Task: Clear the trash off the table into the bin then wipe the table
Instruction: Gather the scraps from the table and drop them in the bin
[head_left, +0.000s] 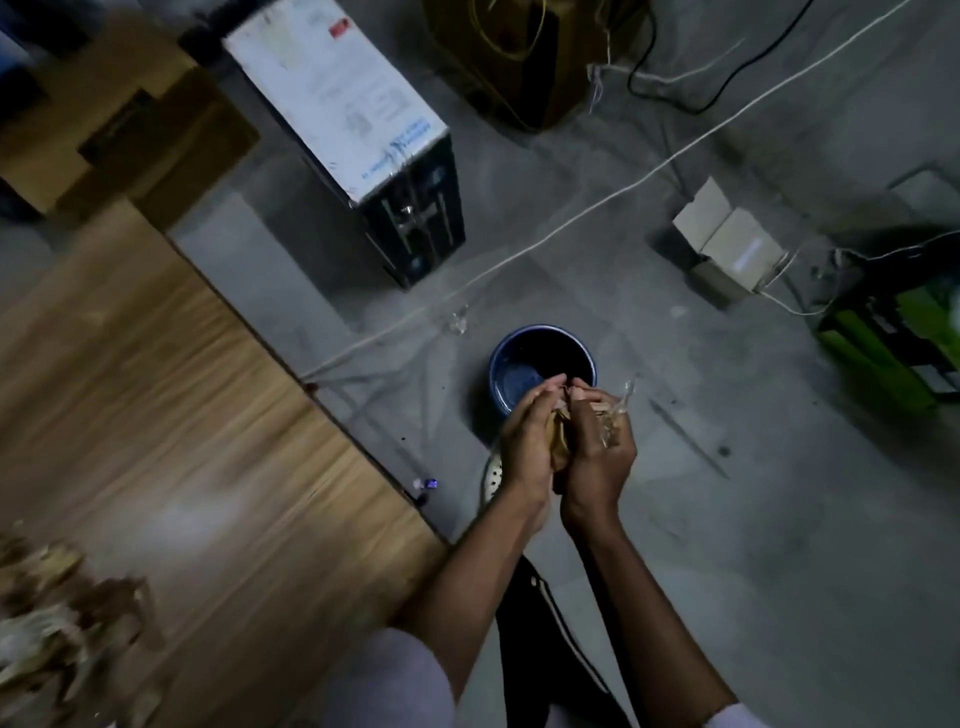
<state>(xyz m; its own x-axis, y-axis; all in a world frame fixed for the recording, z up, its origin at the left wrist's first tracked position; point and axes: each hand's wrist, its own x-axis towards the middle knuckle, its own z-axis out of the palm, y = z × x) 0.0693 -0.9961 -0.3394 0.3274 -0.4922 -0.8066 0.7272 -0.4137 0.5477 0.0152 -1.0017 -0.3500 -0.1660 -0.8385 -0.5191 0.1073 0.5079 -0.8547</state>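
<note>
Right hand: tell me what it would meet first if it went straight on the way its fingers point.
Probably the open blue bin: the right hand, gripping trash, points into it. Height above the rim is unclear.

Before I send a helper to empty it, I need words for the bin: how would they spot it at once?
Start at the long wooden table on the left, then look at the grey floor off its right edge. The bin stands there, nearer than the tall black box. Unlike that box and the cardboard box, it is round, dark blue and open-topped.
</note>
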